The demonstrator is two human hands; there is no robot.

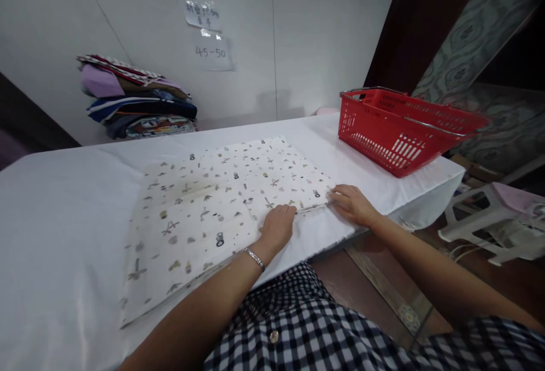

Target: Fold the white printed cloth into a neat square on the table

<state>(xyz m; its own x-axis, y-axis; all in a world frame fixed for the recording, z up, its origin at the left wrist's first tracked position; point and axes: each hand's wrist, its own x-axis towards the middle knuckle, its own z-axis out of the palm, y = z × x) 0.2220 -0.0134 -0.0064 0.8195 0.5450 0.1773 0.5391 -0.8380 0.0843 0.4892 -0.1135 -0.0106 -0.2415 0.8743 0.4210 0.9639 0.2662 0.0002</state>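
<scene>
Printed cloth point(221, 206) spread flat on white table point(59, 234); near edge of cloth running along table's front edge, under both hands.

Left hand point(277, 226) lying palm-down on cloth's near edge; fingers curled loosely, knuckles up, tips pressing fabric; whether a fold is pinched beneath, cannot tell; silver bracelet point(254, 258) at wrist, just behind the fingers.

Right hand point(352, 203) at cloth's near right corner; fingers bent, tips bearing on the corner and hem; thumb side hidden, so pinch or plain press cannot be told; a straight hem line stretched between the 2 hands' fingertips.

Cloth pale, scattered with small grey and tan motifs; faint crease across middle, beyond left fingers.

Red basket point(400, 132) beyond right fingers and off to their right, well apart, on table's far right corner; metal handles folded down on rim.

Stack of folded fabrics point(136, 104) far beyond left fingers, at table's back against wall; 2 paper notes point(208, 36) taped on wall above and right of stack, lower reading 45-50.

Checked garment point(306, 325) below the wrists; white stool point(489, 217) on floor to right of right forearm.
</scene>
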